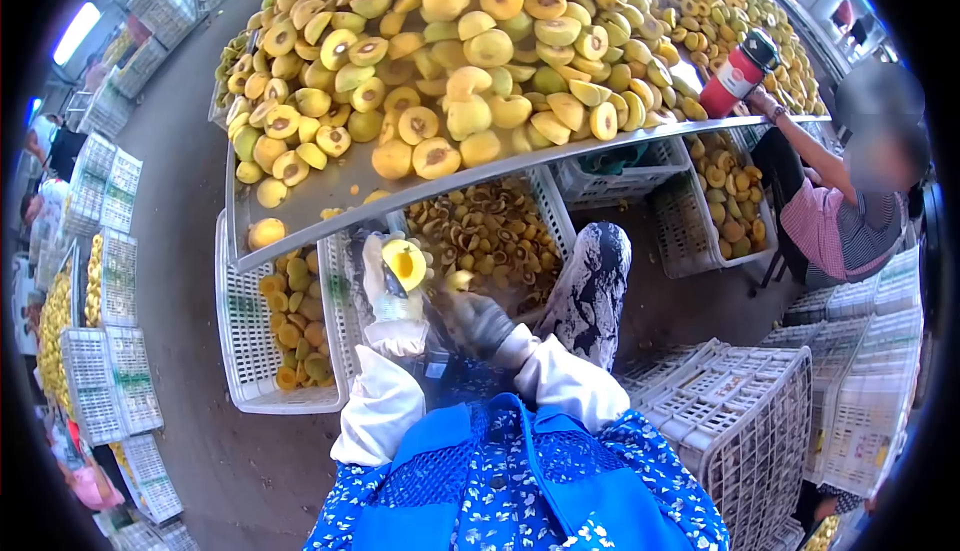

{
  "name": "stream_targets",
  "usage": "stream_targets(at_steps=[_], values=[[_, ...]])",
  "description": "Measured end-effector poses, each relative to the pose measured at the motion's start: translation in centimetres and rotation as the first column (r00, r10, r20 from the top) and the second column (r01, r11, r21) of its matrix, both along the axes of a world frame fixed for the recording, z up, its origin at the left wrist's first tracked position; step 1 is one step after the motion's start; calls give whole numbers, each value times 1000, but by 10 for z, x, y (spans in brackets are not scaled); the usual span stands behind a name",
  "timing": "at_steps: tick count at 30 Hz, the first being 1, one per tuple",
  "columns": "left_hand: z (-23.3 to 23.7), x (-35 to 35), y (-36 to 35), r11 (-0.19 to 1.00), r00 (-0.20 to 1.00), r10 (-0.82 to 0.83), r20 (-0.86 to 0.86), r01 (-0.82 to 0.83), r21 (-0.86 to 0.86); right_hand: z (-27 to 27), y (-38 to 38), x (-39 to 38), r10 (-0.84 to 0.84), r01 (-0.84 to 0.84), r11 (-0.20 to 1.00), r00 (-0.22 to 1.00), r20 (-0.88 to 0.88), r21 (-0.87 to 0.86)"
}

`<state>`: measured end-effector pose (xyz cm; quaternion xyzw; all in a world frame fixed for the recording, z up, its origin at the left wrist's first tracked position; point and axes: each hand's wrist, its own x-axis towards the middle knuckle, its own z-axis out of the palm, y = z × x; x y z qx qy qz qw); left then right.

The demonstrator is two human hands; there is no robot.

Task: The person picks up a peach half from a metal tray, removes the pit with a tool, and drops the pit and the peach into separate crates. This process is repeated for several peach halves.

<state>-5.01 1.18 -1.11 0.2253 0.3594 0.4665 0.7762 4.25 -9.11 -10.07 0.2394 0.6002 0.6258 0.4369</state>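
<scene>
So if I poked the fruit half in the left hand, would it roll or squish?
The fruit half in the left hand would probably rock more than roll, being round only on one side. It might bruise or feel slippery, since its cut flesh is bare.

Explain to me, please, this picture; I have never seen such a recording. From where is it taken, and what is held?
There is no machine here, only a person working by hand. The one picture comes from a camera worn on this person's head, looking forward and down, so the blue clothing at the bottom is theirs. On the metal table lies a heap of yellow fruit, much of it cut open. The white-gloved left hand holds a cut piece of fruit. The grey-gloved right hand is close by; blur hides whether it holds anything.
</scene>
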Motion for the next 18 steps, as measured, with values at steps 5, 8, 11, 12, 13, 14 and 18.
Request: stream_targets(at_steps=[5,8,11,12,13,14,18], values=[[20,-2,-13,985,996,40,-77,-26,169,81,-6,16,-76,-90,968,-995,70,-234],[24,7,-24,993,977,21,-214,6,122,104,27,20,-19,-12,997,-995,-100,-70],[26,6,-35,987,961,85,-262,-46,153,127,38,17,-311,-76,848,-873,-376,-524],[30,3,-39,988,964,107,-242,-76,133,125,52,12,-411,-129,688,-880,-237,-714],[33,-1,-43,988,966,129,-223,-106,112,121,51,1,-429,-86,748,-819,-381,-658],[38,-8,-46,992,977,124,-173,-116,58,120,48,-7,-426,-51,806,-742,-518,-590],[14,-76,-15,989,987,148,56,-148,-6,136,30,-50,-318,-279,948,-818,480,153]])
